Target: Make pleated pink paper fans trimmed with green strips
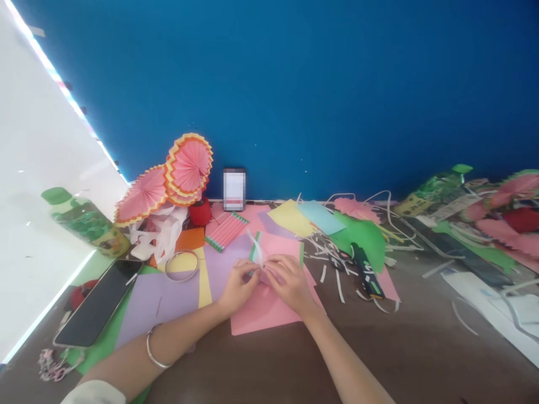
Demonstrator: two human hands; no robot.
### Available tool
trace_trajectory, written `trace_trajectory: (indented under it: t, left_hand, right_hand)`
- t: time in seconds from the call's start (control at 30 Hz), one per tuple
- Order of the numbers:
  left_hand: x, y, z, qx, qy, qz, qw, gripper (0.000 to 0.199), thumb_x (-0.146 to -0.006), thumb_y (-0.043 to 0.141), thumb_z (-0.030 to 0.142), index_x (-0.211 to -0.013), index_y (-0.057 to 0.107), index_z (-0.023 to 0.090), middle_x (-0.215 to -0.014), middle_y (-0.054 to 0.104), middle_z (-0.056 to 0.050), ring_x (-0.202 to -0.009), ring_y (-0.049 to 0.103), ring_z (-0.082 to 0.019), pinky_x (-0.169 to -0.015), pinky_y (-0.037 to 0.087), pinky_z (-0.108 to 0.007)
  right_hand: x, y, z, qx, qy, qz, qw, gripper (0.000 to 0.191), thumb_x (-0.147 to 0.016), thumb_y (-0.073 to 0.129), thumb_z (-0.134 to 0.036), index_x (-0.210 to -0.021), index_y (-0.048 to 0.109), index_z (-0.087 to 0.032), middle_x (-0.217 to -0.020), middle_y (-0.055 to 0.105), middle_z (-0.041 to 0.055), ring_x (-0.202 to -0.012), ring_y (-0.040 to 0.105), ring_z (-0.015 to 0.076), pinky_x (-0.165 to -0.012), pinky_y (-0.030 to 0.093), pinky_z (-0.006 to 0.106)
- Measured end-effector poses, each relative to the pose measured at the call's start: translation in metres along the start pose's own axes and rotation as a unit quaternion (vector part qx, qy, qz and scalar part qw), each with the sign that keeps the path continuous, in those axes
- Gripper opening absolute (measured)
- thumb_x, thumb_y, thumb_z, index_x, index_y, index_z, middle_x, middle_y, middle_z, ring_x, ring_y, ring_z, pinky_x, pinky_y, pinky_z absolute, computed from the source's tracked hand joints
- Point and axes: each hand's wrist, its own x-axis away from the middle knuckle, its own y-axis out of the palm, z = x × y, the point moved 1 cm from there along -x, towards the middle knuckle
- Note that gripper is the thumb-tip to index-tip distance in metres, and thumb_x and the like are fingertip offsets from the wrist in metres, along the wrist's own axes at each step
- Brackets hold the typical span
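Hands met at a white strip

Both forearms reached up from the lower edge, converging over the pink sheet point(273, 314). The left hand point(241, 286) and right hand point(291, 283) had curled fingers, their tips close together at the lower end of the white strip point(259, 250); which hand gripped it could not be told. Brown tabletop point(252, 370) showed between the forearms. The scissors point(337, 262) and cutter point(367, 272) lay beyond the right hand's outer side.

Left hand point(242, 285) and right hand point(288, 280) are held close together, fingertips pinched, forearms angled outward below the grip.
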Motion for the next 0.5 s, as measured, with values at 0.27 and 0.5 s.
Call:
trace_trajectory:
  t: [0.27, 0.5]
  left_hand:
    - [0.0017, 0.0037, -0.0083, -0.031, 0.022, -0.006, 0.999, 0.024, -0.082, 0.044, 0.025, -0.071, 0.064, 0.017, -0.070, 0.058, -0.003, -0.075, 0.050, -0.017, -0.073, 0.039, -0.031]
    - [0.0011, 0.0053, -0.0103, -0.044, 0.008, -0.019, 0.999, 0.023, -0.082, 0.046, 0.023, -0.069, 0.064, 0.018, -0.066, 0.055, -0.002, -0.071, 0.048, -0.016, -0.071, 0.037, -0.030]
  right_hand:
    - [-0.0034, -0.0051, -0.0033, 0.095, -0.099, -0.067, 0.988, 0.019, -0.087, 0.043, -0.016, -0.087, 0.062, -0.019, -0.084, 0.063, 0.0049, -0.077, 0.054, 0.0153, -0.081, 0.036, 0.036]
    - [-0.0038, -0.0048, -0.0035, 0.120, -0.142, -0.072, 0.980, 0.017, -0.085, 0.043, -0.011, -0.085, 0.059, -0.017, -0.080, 0.061, 0.0038, -0.076, 0.052, 0.0140, -0.081, 0.035, 0.035]
